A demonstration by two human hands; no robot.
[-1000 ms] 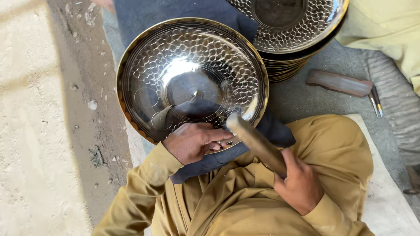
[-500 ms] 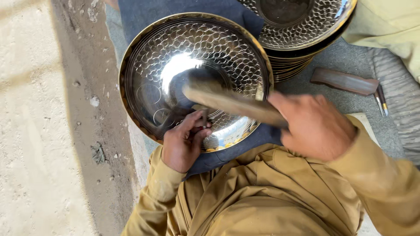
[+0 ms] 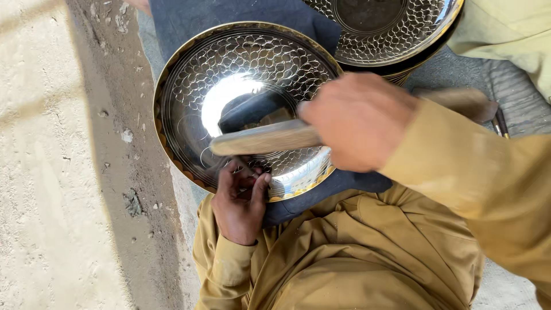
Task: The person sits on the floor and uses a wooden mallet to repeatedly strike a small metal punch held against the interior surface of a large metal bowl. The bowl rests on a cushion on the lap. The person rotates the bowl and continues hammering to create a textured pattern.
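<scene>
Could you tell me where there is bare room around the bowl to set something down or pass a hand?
Free: the pale concrete floor left of the hammered metal bowl, bearing only small debris. Crowded: the near rim, where the left hand grips the bowl; over it, the right hand holds a wooden mallet. The stack of bowls fills the upper right.

- Above your work you see a stack of patterned metal plates (image 3: 384, 28) at the top edge.
- A dark blue cloth (image 3: 229, 14) lies spread under them.
- On your left runs a pale concrete floor (image 3: 51, 172), cracked and gritty.
</scene>
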